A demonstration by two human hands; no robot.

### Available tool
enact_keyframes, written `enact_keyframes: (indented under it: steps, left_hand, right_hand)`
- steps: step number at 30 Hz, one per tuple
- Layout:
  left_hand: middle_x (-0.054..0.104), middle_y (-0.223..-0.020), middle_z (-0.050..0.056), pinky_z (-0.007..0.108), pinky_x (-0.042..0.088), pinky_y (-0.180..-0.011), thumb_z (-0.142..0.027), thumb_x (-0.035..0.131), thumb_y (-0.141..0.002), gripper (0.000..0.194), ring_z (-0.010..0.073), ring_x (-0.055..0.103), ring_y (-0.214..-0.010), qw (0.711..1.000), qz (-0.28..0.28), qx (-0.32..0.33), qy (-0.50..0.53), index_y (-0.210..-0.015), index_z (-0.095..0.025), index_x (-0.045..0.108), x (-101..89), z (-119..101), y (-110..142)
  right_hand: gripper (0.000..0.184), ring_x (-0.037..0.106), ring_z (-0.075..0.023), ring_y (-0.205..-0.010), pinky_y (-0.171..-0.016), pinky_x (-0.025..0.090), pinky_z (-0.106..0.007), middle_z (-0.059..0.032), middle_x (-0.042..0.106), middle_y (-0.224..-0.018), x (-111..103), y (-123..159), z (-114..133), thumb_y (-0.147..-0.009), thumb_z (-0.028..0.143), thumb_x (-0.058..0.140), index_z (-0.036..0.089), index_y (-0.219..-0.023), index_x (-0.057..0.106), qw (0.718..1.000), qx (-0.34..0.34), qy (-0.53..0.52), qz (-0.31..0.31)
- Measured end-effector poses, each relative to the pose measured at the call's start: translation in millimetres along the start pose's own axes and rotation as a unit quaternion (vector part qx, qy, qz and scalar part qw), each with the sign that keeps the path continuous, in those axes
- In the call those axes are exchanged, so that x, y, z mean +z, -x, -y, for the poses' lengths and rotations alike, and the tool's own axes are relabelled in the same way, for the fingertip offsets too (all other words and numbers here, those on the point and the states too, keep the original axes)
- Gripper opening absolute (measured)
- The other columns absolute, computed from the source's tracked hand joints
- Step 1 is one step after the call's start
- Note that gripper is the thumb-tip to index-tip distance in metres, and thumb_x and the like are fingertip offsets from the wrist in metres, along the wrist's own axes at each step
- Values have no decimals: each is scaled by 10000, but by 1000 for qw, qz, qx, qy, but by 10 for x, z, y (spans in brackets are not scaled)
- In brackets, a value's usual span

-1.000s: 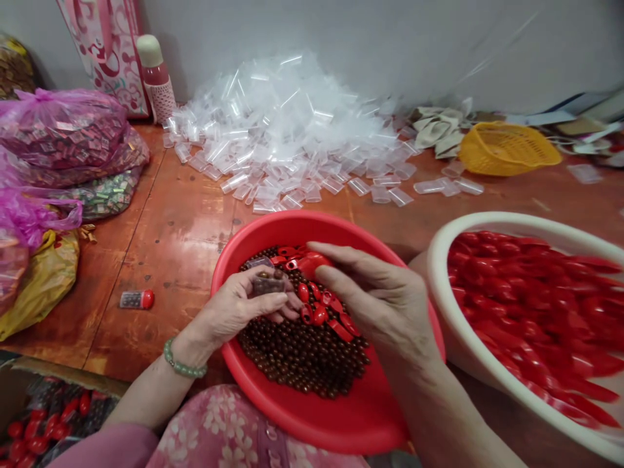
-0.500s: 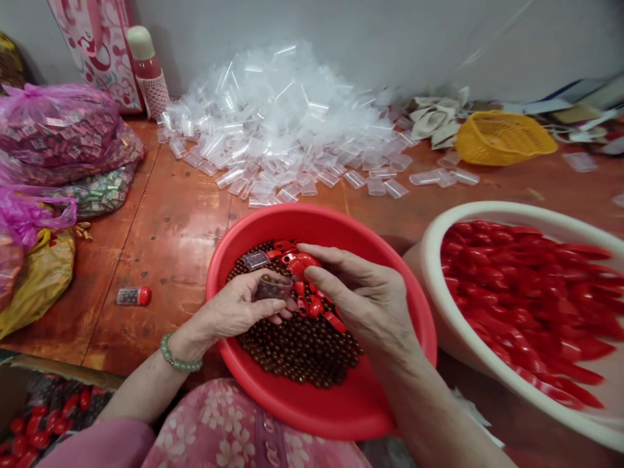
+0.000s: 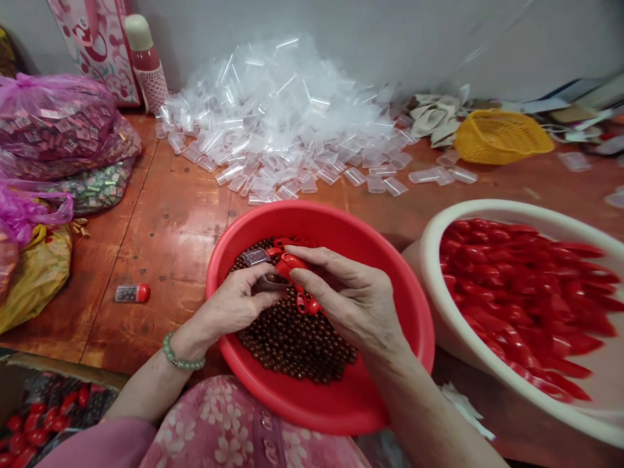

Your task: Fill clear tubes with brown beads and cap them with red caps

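Observation:
My left hand is over a red plastic basin and pinches a small clear tube with brown beads inside. My right hand pinches a red plastic cap close to the tube's mouth, and I cannot tell whether they touch. The basin holds a heap of brown beads with loose red caps on top. An empty clear tube lies on the beads. Part of the heap is hidden under my hands.
A white basin full of red pieces stands to the right. A bead-filled tube with a red cap lies on the wooden surface to the left. Beyond are a heap of clear tubes, pink bags and a yellow basket.
My right hand has moved left, bringing the red cap closer to the tube in my left hand. The whole scene has shifted slightly upward in view.

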State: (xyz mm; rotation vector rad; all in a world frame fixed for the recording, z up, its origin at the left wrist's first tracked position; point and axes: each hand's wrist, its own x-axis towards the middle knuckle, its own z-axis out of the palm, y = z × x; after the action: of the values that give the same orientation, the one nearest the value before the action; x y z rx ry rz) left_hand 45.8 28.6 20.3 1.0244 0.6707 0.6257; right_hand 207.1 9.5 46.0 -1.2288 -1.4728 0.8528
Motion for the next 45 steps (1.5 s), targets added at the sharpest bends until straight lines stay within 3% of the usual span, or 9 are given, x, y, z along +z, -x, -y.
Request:
enact_keyframes:
  steps: [5, 10, 15, 21, 26, 32, 36, 41, 45]
  left_hand:
    - [698, -900, 36, 308, 451, -876, -146, 695, -735, 268, 137, 630, -844, 996, -4, -64, 64, -1003, -147, 678, -22, -47, 0]
    - [684, -808, 18, 272, 449, -809, -111, 689, -732, 240, 107, 602, -756, 997, -19, -68, 17, -971, -136, 703, -14, -84, -3]
    - [654, -769, 1, 256, 437, -721, -194, 693, -758, 235, 97, 564, -687, 998, -20, -63, 6, -989, -150, 689, -4, -69, -1]
    - [572, -662, -26, 216, 369, -540, -319, 738, -719, 284, 70, 496, -552, 995, 11, -95, -27, -904, -131, 632, -23, -87, 9]
    - [623, -751, -2, 209, 370, -548, -226, 712, -701, 234, 52, 495, -558, 995, 26, -94, 3, -886, -122, 612, -25, -126, 19]
    - [662, -853, 37, 231, 436, -676, -129, 698, -675, 251, 93, 570, -719, 994, 58, -84, 33, -917, -115, 632, -42, -163, 42]
    - [668, -852, 63, 198, 411, -564, -157, 658, -748, 231, 81, 564, -651, 992, 80, -83, 45, -971, -108, 622, -69, -140, 60]
    - [668, -972, 117, 184, 450, -568, -253, 683, -777, 297, 85, 591, -682, 986, 107, -71, 103, -1018, -98, 607, -99, -88, 55]
    - [657, -913, 93, 179, 458, -564, -323, 680, -801, 293, 74, 571, -650, 988, 97, -71, 98, -975, -99, 606, -105, -79, 49]
  right_hand:
    - [251, 694, -165, -932, -893, 538, -332, -6, 749, -1026, -4, 19, -18, -839, 214, 655, 295, -1069, 714, 1000, 28, -5, -7]
    - [252, 690, -165, -933, -902, 533, -340, 0, 748, -1023, -11, 41, -17, -838, 217, 660, 311, -1066, 714, 1000, 21, -4, -16]
    - [243, 691, -169, -936, -898, 544, -342, 1, 749, -1016, 21, 31, 29, -831, 204, 661, 309, -1041, 722, 999, 30, -24, -11]
    - [213, 700, -178, -911, -880, 556, -350, -10, 754, -1000, 29, -4, -9, -815, 262, 681, 274, -1023, 727, 993, 103, -57, -19]
    - [221, 698, -169, -896, -855, 553, -325, -16, 756, -994, 13, -26, -58, -798, 283, 700, 264, -1016, 734, 991, 112, -68, -17]
    - [209, 698, -156, -855, -814, 559, -309, -16, 760, -960, -14, -44, -90, -799, 289, 694, 265, -1002, 739, 994, 98, -54, -6]
    - [219, 698, -165, -845, -795, 564, -316, -22, 759, -953, -19, -56, -95, -796, 309, 691, 260, -1005, 738, 994, 99, -43, -3]
    - [217, 697, -163, -849, -798, 563, -311, -16, 758, -957, -30, -66, -102, -795, 298, 690, 269, -1005, 738, 995, 92, -39, -6]
    - [213, 698, -175, -868, -838, 555, -335, -23, 758, -954, -46, -81, -104, -794, 309, 690, 261, -995, 744, 996, 82, -34, -3]
